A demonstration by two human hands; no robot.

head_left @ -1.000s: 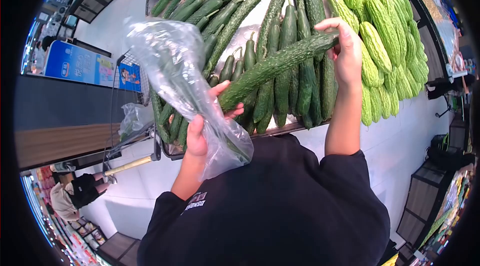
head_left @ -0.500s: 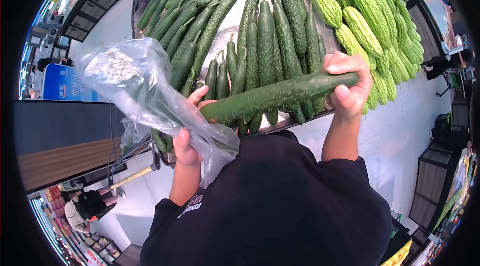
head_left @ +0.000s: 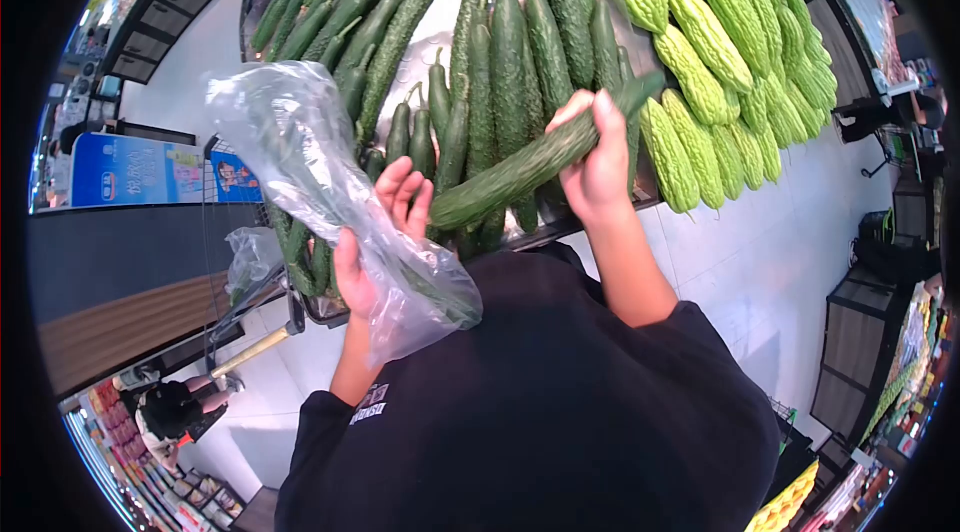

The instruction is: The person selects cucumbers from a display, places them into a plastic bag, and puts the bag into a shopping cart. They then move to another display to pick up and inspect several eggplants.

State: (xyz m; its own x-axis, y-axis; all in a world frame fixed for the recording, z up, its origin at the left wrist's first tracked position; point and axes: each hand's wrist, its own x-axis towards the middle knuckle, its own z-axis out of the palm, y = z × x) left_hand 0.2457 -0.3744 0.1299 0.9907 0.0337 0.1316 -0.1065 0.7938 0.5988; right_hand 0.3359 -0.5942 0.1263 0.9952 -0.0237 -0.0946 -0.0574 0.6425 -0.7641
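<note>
My right hand (head_left: 594,164) is wrapped round the middle of a long green cucumber (head_left: 505,180), with its thumb along the top. The cucumber tilts, its far end up to the right and its near end beside the fingers of my left hand (head_left: 362,282). That hand grips a clear plastic bag (head_left: 285,137), thumb on one side and fingers on the other. Something long and green shows dimly inside the bag's lower part. Directly beyond both hands, more cucumbers (head_left: 497,72) lie in rows on a metal display tray.
Pale green bitter melons (head_left: 745,42) are heaped to the right of the cucumbers. On the left stand a blue sign (head_left: 135,170) and a dark counter (head_left: 120,252). Another bagged item (head_left: 252,262) sits near a cart handle (head_left: 255,350). A person (head_left: 170,412) is at the lower left.
My right hand has shifted left and now holds the cucumber nearer its middle instead of at its end. The cucumber has tilted more steeply. The bag stands more upright in my left hand.
</note>
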